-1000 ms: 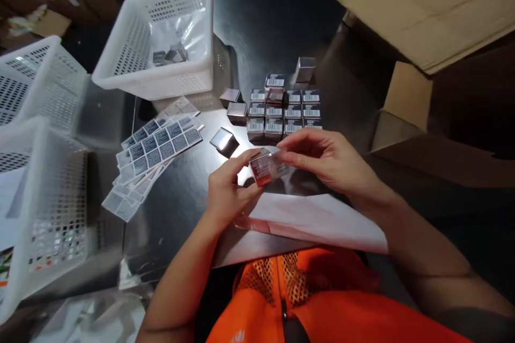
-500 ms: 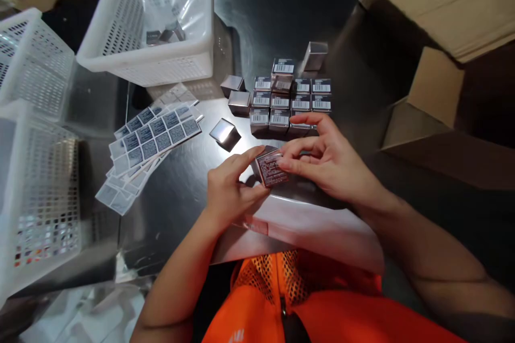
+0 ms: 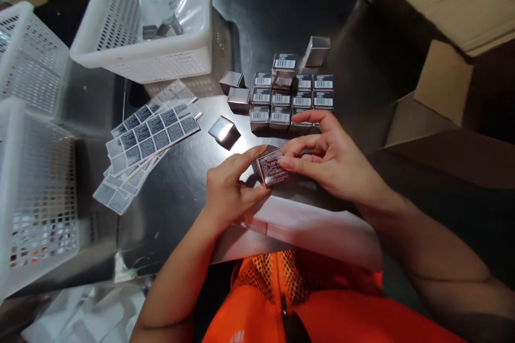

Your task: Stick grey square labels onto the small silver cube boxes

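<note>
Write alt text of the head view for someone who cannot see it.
The left hand holds a small printed box while the right hand touches its edge. Beyond them, barcoded boxes stand in rows on a shiny table; to the left are overlapping label sheets and a white basket with boxes inside.

1 held bx (image 3: 274, 168), 4 loose tbl-bxs (image 3: 224, 129), 3 bskts (image 3: 169, 66)

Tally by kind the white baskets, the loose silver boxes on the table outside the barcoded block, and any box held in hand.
White baskets: 3
Loose silver boxes: 4
Box in the left hand: 1
Total: 8
</note>
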Tool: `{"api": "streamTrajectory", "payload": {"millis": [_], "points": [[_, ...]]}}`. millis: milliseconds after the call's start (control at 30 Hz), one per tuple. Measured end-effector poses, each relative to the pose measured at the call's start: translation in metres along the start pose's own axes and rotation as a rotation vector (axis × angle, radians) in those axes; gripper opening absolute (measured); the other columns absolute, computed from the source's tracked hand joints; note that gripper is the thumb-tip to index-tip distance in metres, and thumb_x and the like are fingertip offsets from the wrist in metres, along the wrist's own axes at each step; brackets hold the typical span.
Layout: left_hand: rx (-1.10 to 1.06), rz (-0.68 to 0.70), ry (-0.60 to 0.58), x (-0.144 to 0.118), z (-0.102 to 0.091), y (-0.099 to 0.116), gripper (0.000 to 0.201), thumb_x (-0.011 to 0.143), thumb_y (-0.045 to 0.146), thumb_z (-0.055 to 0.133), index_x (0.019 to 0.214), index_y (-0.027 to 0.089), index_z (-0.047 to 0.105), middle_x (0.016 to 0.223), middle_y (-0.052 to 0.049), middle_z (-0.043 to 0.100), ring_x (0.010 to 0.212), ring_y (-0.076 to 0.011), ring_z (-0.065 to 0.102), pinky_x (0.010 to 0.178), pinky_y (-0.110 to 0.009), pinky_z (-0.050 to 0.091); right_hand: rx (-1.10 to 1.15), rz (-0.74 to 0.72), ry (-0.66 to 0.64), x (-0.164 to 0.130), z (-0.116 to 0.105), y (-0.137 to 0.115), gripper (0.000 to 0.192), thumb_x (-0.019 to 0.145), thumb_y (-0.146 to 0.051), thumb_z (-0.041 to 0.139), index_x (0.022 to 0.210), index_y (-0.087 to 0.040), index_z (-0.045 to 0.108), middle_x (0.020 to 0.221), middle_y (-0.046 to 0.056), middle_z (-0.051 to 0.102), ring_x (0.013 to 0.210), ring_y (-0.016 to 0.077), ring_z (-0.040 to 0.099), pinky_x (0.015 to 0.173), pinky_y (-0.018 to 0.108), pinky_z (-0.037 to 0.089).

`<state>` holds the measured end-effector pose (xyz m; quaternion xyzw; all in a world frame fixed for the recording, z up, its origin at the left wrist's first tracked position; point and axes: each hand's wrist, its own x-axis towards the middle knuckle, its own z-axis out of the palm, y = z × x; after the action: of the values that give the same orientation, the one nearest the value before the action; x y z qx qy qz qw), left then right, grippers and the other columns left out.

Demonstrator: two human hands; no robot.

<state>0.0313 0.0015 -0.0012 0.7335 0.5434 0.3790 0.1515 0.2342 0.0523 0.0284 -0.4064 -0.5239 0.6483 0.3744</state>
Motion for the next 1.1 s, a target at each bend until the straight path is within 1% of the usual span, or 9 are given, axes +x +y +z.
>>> {"api": "streamTrajectory", "payload": {"millis": [267,500,633,733,833,900,933,1000,1100], "points": [[-0.007,-0.017,-0.019,0.0,-0.001,0.001,0.05,0.075,0.024,0.08,0.124,0.023,0.069,0.106,-0.001,0.079,0.08,-0.0142,0.073,0.075,-0.023,0.058,0.006,-0.003,-0.01,0.0,0.0,0.002,0.062,0.074,-0.03,0.086,0.119,-0.027,0.043,0.078,-0.005,0.07,0.076,0.0186,0.074,0.071,0.032,0.064],[0.011,-0.017,-0.015,0.0,-0.001,0.001,0.05,0.075,0.027,0.081,0.124,0.023,0.069,0.103,-0.001,0.079,0.074,-0.0132,0.071,0.066,-0.021,0.055,-0.003,-0.01,0.008,0.0,0.001,0.002,0.061,0.074,-0.032,0.086,0.118,-0.027,0.044,0.076,-0.005,0.069,0.075,0.019,0.074,0.069,0.032,0.065],[0.043,-0.018,-0.007,0.0,-0.001,0.002,0.048,0.074,0.028,0.08,0.121,0.023,0.07,0.095,0.0,0.078,0.066,-0.0112,0.067,0.06,-0.02,0.052,-0.027,-0.041,0.044,-0.003,0.006,0.002,0.061,0.073,-0.035,0.087,0.117,-0.027,0.044,0.072,-0.006,0.065,0.075,0.0192,0.073,0.068,0.031,0.064],[0.058,0.001,-0.012,0.0,0.0,0.004,0.045,0.078,0.03,0.077,0.121,0.023,0.07,0.095,0.0,0.079,0.061,-0.0095,0.065,0.057,-0.019,0.051,-0.071,-0.052,0.104,-0.002,0.007,0.004,0.064,0.07,-0.035,0.09,0.115,-0.027,0.045,0.066,-0.008,0.059,0.072,0.018,0.07,0.064,0.029,0.06],[0.059,0.006,0.0,0.0,0.0,0.006,0.045,0.076,0.035,0.079,0.119,0.024,0.071,0.097,-0.001,0.079,0.067,-0.0118,0.068,0.058,-0.02,0.052,-0.129,-0.075,0.133,0.006,0.001,0.009,0.069,0.06,-0.037,0.095,0.109,-0.026,0.048,0.062,-0.012,0.044,0.061,0.0139,0.061,0.054,0.025,0.052],[0.054,-0.025,0.032,0.001,-0.002,0.006,0.048,0.073,0.038,0.084,0.117,0.023,0.072,0.097,-0.002,0.079,0.066,-0.0119,0.067,0.058,-0.021,0.052,-0.194,-0.116,0.137,0.011,-0.006,0.012,0.068,0.058,-0.038,0.096,0.106,-0.026,0.05,0.065,-0.011,0.042,0.058,0.0122,0.057,0.05,0.024,0.048],[0.063,-0.06,0.057,0.002,-0.003,0.005,0.049,0.072,0.039,0.085,0.116,0.023,0.072,0.094,0.0,0.078,0.063,-0.0111,0.065,0.057,-0.021,0.051,-0.238,-0.146,0.142,0.012,-0.01,0.012,0.066,0.06,-0.04,0.095,0.107,-0.026,0.052,0.068,-0.01,0.045,0.061,0.0124,0.057,0.052,0.024,0.048],[0.115,-0.156,0.141,0.005,-0.008,0.001,0.05,0.07,0.042,0.087,0.115,0.024,0.072,0.085,0.003,0.075,0.059,-0.0099,0.062,0.056,-0.021,0.048,-0.352,-0.234,0.145,0.009,-0.016,0.008,0.056,0.07,-0.042,0.09,0.111,-0.026,0.056,0.077,-0.005,0.055,0.071,0.015,0.061,0.061,0.028,0.053],[0.221,-0.297,0.309,0.01,-0.014,-0.006,0.05,0.069,0.04,0.088,0.113,0.025,0.07,0.078,0.005,0.071,0.066,-0.0127,0.065,0.061,-0.023,0.046,-0.563,-0.422,0.091,-0.004,-0.016,-0.002,0.047,0.08,-0.041,0.085,0.117,-0.026,0.061,0.093,0.001,0.065,0.088,0.0202,0.065,0.072,0.032,0.055]]}}
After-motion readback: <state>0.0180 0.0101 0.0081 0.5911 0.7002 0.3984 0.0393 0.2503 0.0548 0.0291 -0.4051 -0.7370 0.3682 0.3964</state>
